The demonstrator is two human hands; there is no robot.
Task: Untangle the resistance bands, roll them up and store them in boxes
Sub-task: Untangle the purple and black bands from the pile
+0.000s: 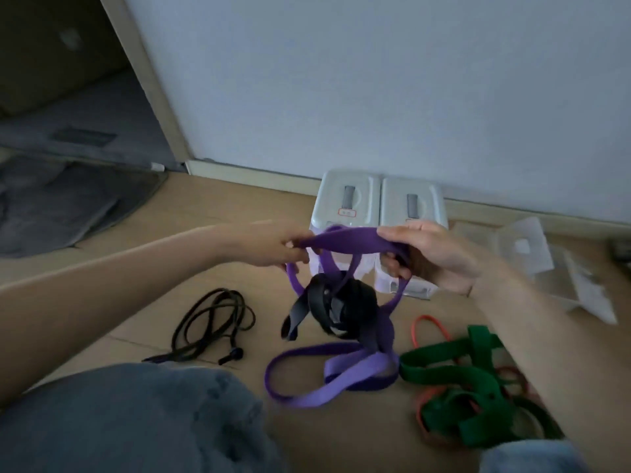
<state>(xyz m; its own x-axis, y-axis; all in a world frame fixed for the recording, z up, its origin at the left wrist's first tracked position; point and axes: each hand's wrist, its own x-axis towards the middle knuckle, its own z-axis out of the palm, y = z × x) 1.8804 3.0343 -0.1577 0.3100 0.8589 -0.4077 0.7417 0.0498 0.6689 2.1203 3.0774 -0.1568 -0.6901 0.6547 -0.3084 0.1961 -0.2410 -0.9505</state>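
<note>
Head view, looking down at our two hands over the floor. Our left hand pinches one end of a raised span of the purple band, fingertips closed on the flat of the strap. Our right hand grips the other end, thumb on top, fingers curled under and round it. Between the two hands the strap runs taut and nearly level.

From both grips purple loops drop down and pass through a black band, which hangs knotted in them just above the floor. Below that the rest of the purple band lies on the floor in wide loops near our knee, which is in blue denim.

Behind the hands, against the wall's skirting, two pale lidded boxes stand side by side, touching, lids on, each with a grey handle.

Right of the purple loops a green band lies tangled with a thin red-orange band, partly under our right forearm. Left of the tangle a black cord lies coiled on the floor, well apart from the bands. Clear plastic packaging sits toward the right edge of the floor, near the wall. A grey mat lies at the far left by the doorway.
</note>
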